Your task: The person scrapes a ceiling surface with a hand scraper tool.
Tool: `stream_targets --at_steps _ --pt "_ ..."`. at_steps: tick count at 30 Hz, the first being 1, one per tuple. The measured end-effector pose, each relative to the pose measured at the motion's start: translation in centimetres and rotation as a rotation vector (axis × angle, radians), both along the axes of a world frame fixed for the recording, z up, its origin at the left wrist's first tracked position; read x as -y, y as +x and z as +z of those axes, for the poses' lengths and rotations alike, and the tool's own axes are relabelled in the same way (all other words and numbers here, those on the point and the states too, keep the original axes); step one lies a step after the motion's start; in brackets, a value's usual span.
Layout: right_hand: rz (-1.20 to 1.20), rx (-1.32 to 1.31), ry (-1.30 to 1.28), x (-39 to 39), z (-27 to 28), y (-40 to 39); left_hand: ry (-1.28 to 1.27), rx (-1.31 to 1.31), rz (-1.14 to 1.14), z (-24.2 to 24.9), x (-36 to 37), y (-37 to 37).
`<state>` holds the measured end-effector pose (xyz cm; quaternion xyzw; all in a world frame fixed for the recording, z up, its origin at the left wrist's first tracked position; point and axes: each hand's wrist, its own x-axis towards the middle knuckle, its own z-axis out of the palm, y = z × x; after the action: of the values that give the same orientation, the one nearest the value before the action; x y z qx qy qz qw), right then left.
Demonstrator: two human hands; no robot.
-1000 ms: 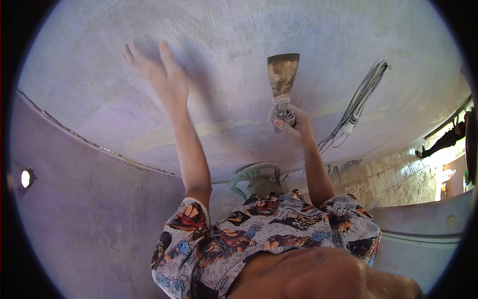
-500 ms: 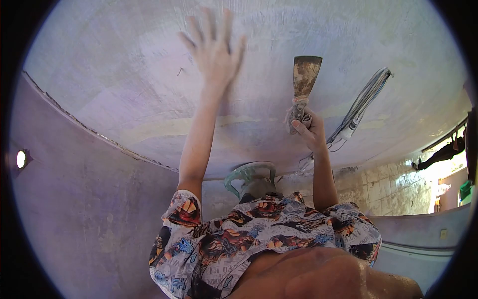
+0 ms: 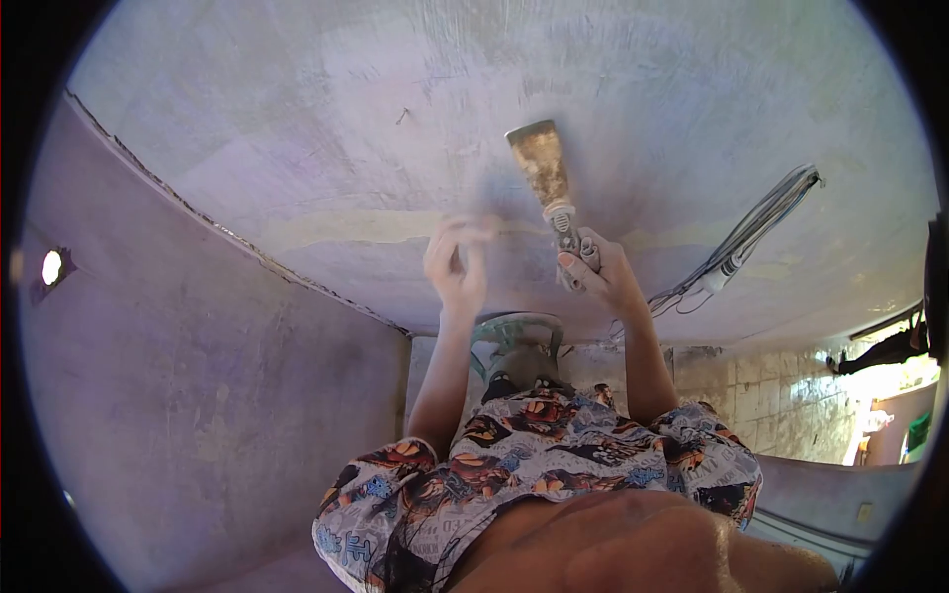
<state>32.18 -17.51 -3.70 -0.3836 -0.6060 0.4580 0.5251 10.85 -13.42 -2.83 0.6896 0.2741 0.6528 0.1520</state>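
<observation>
My right hand (image 3: 610,269) is wrapped around the handle of a putty knife (image 3: 542,166). Its broad, stained blade points up and slightly left before the pale plastered wall (image 3: 326,168). A grey, folded piece of material (image 3: 590,252) is pinched in the same hand against the handle. To the left, my left hand (image 3: 457,262) is blurred at the fingertips, with fingers curled, a gap to the thumb and nothing held. It overlaps a yellowish band (image 3: 356,226) on the wall.
A green plastic chair (image 3: 516,321) stands below me. Looped cables (image 3: 756,222) hang from the wall at the right. A lit lamp (image 3: 51,267) shows on the left wall. Far right, a person in dark clothes (image 3: 890,351) is near a bright opening beyond the tiled floor (image 3: 761,390).
My left hand has come down from high on the wall, its spread fingers now curled. The putty knife in my right hand has shifted left and tilted leftward.
</observation>
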Motion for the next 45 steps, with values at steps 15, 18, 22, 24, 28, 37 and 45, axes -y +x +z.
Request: stream_targets --at_steps 15,18,22,24,28,37,45 --pt "0.088 0.594 0.273 -1.8 -2.8 -3.9 -0.209 -0.441 0.014 -0.3 4.5 0.4" --pt "0.099 0.662 0.118 -1.3 -1.2 -3.7 -0.325 -0.388 -0.062 0.4 4.9 0.1" --pt "0.01 0.825 0.193 -0.9 -0.7 -2.4 -0.379 -0.38 0.031 1.1 4.9 -2.3" --pt "0.032 0.856 0.164 -1.0 -0.5 -1.0 -0.428 -0.304 0.146 0.9 4.7 -4.4" --pt "0.092 0.842 0.134 -1.6 -0.5 1.3 -0.504 0.05 0.027 -2.9 4.5 -7.8" --pt "0.153 -0.296 0.082 -3.5 -2.7 -4.2 -0.645 0.689 -0.214 -6.3 5.5 -2.6" --pt "0.097 -0.154 0.106 -3.9 0.5 -6.6 -0.635 0.522 -0.122 -5.5 5.2 -1.6"
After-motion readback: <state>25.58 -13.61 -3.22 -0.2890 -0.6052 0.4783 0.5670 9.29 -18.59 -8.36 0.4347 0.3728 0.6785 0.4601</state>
